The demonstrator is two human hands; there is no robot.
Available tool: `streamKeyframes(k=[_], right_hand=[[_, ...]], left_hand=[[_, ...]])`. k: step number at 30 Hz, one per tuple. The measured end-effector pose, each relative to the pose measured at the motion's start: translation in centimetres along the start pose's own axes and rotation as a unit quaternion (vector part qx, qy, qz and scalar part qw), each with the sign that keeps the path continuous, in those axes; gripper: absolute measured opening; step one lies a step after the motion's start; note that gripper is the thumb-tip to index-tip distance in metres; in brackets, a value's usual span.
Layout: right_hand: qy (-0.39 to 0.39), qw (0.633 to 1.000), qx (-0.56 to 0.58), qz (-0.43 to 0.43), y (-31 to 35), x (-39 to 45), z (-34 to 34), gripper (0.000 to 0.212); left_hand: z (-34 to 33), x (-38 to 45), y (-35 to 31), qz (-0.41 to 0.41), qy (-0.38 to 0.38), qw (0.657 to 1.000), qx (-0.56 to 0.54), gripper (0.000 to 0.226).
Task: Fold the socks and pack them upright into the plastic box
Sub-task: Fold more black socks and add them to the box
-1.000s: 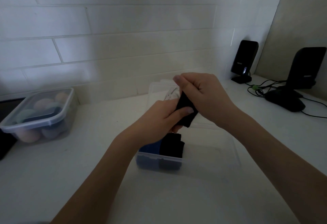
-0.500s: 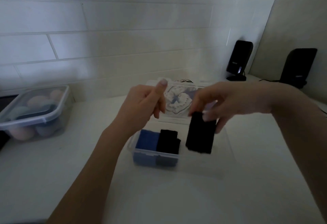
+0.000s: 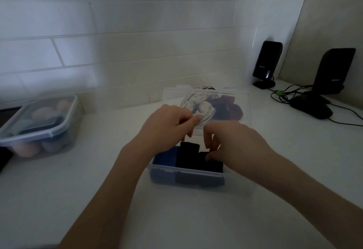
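Black sock (image 3: pixel 211 161) upright in plastic box (image 3: pixel 188 178)
Right hand (image 3: pixel 235 146) pinches its top edge; left hand (image 3: pixel 167 127) loosely curled, holding nothing.

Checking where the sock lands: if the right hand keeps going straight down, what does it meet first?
Probably the black folded sock under the right hand, already in the plastic box; depth is unclear.

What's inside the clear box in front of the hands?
In the plastic box: a blue sock at its left end, then two black socks, upright. The right hand touches the rightmost one. The hands cover the box's far side.
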State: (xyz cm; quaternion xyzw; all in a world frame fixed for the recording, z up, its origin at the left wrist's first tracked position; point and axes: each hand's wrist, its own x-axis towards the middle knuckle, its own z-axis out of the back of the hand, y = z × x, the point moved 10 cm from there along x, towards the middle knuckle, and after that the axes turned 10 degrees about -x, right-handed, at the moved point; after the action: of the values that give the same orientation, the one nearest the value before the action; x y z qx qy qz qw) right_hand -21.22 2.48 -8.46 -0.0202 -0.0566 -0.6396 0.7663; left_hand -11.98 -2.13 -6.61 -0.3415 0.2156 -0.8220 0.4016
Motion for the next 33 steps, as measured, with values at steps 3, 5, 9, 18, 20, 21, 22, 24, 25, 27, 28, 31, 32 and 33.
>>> streamKeyframes(k=[3,5,9,18,20,21,22,24,25,27,28,31,32,33], right_hand=[[-0.069,0.994,-0.088,0.010,0.8,-0.3,1.1,0.025],[-0.074,0.992,-0.102,0.028,1.1,-0.4,1.3,0.024],[0.094,0.993,0.057,0.041,0.4,-0.3,-1.1,0.028],[0.163,0.973,0.132,0.093,1.1,0.1,-2.5,0.018],[0.141,0.967,0.198,0.076,0.0,0.0,0.1,0.010],[0.085,0.967,0.232,0.054,-1.4,0.3,2.3,0.009],[0.004,0.963,0.270,0.017,-3.9,0.9,4.5,0.011],[-0.180,0.920,0.339,-0.083,-10.4,1.5,7.7,0.017],[-0.260,0.892,0.344,-0.135,-13.6,1.4,8.1,0.017],[-0.325,0.880,0.284,-0.198,-16.9,1.8,6.8,0.012],[-0.311,0.893,0.260,-0.197,-17.2,2.7,5.5,0.011],[-0.168,0.955,0.215,-0.113,-14.3,6.9,-0.2,0.027],[-0.115,0.964,0.219,-0.097,-13.3,7.9,-2.1,0.042],[-0.069,0.970,0.214,-0.097,-13.0,8.7,-3.8,0.059]], left_hand=[[0.2,0.0,0.2,0.000,-0.006,1.000,-0.002,0.045],[0.2,0.0,0.2,0.001,-0.005,1.000,0.000,0.044],[0.2,0.1,0.2,0.005,-0.006,1.000,0.006,0.043],[0.1,0.1,0.6,0.019,-0.005,1.000,-0.007,0.042],[0.1,0.1,0.7,0.023,-0.006,1.000,-0.020,0.042],[0.2,0.2,0.8,0.024,-0.009,0.999,-0.029,0.042],[0.3,0.1,0.8,0.024,-0.014,0.999,-0.038,0.043],[0.6,0.1,0.7,0.020,-0.029,0.998,-0.045,0.044],[0.8,0.1,0.6,0.016,-0.039,0.998,-0.046,0.044],[1.3,0.0,0.4,0.004,-0.059,0.997,-0.049,0.044],[1.5,-0.1,0.2,-0.001,-0.066,0.997,-0.050,0.044],[1.6,-0.1,0.1,-0.007,-0.069,0.996,-0.052,0.043],[1.6,-0.1,0.1,-0.008,-0.068,0.996,-0.053,0.043],[1.6,-0.1,0.1,-0.007,-0.067,0.996,-0.053,0.043]])
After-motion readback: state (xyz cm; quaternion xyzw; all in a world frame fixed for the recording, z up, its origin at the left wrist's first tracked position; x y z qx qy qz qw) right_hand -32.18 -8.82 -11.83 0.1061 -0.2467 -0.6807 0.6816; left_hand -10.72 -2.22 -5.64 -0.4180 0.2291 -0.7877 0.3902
